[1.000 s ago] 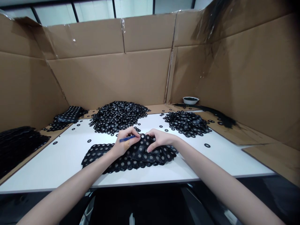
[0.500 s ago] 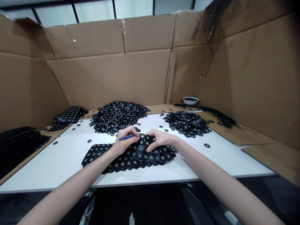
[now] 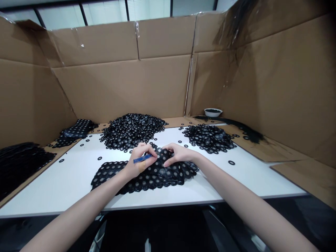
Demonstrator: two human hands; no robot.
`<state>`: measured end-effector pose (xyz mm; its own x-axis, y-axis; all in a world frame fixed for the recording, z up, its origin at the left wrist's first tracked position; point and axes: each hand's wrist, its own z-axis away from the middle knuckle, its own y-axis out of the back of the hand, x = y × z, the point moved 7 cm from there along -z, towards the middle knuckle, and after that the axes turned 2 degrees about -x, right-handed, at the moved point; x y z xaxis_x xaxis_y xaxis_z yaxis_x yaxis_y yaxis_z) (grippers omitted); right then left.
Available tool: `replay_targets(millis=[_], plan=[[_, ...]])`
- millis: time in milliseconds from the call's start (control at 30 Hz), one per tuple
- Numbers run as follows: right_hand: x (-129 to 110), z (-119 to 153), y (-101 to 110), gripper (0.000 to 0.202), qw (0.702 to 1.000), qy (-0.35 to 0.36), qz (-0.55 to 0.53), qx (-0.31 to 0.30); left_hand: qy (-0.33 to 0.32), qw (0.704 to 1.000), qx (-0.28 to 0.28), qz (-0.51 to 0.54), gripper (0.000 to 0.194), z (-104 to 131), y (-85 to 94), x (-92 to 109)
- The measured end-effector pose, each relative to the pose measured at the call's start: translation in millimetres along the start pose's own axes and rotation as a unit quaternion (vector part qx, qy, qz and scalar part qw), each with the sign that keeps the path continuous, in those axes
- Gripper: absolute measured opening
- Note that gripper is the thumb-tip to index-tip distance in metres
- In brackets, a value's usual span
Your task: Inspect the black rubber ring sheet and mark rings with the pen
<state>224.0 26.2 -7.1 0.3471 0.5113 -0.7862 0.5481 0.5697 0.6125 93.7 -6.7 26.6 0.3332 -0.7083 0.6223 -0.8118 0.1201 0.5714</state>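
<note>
A blue pen-like tool is pinched in my left hand, its tip end at the black sheet of joined discs. The sheet lies bunched on the white board, with pale grey centres in its discs. On the sheet's right part, my right hand grips its raised upper edge between thumb and fingers. The tool's tip is hidden by the fingers of my left hand.
Behind the hands is a large heap of black rings, with a smaller heap to the right. A white bowl and black strands lie back right. Dark stacks stand at left. Cardboard walls enclose the board.
My left hand and the blue tool have shifted slightly, and the tool tilts more steeply. The part of the sheet between the hands has changed its fold a little.
</note>
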Motion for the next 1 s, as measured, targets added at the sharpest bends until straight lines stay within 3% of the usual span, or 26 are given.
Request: replay_targets(millis=[133,233,1000], plan=[[-5,0,2,0.032,1.000,0.013,0.011,0.019,0.026,0.996,-0.073,0.046,0.006,0,-14.5,-5],[-9,-1,0,0.032,0.999,0.032,-0.014,0.014,0.041,0.991,-0.097,0.077,0.005,0,-20.5,-9],[-9,-1,-2,0.032,0.999,0.042,0.002,0.005,0.014,0.992,-0.122,0.035,0.014,1,-28.4,-13]])
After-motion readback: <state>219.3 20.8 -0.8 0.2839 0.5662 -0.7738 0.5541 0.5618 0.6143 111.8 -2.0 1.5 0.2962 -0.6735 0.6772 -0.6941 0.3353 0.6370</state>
